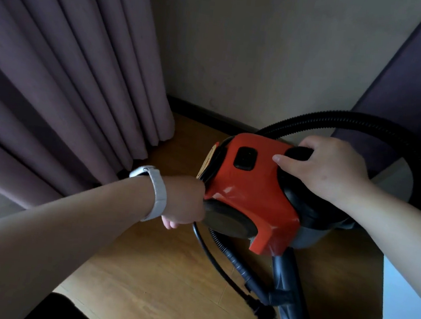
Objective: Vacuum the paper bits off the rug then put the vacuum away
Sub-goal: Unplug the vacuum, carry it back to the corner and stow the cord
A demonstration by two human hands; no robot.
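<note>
My right hand [325, 168] grips the red plastic canister vacuum [248, 189] by its black handle [298, 153] — likely hefty — left hand [184, 200] holding its limp black cord [209, 255].

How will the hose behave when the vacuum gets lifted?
Likely floppy yet springy: the ribbed hose holds a wide loop. It will probably swing behind the vacuum and tug the wand below it along.

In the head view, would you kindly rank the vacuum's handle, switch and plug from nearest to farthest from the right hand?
1. Handle: in the right hand.
2. Switch: just left of it.
3. Plug: on the floor, below.
</note>
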